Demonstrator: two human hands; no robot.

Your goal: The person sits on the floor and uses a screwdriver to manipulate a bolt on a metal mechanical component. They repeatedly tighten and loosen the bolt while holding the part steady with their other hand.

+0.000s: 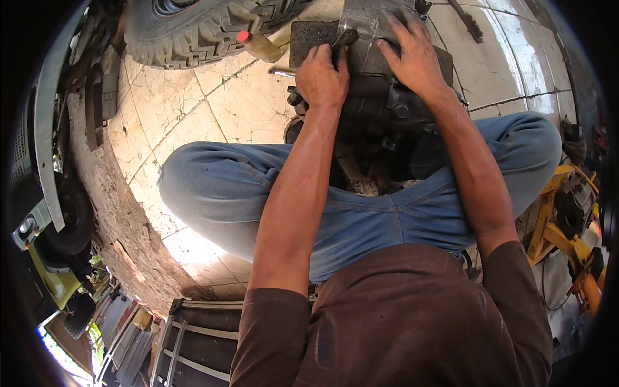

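Grey metal block (371,51): left hand (320,76) fingers grasp a flat tool (345,37); right hand (416,57) fingers spread flat, released.

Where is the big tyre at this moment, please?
In the head view the tyre lies at the top left on the tiled floor, just left of the dark metal part under the left hand and right hand.
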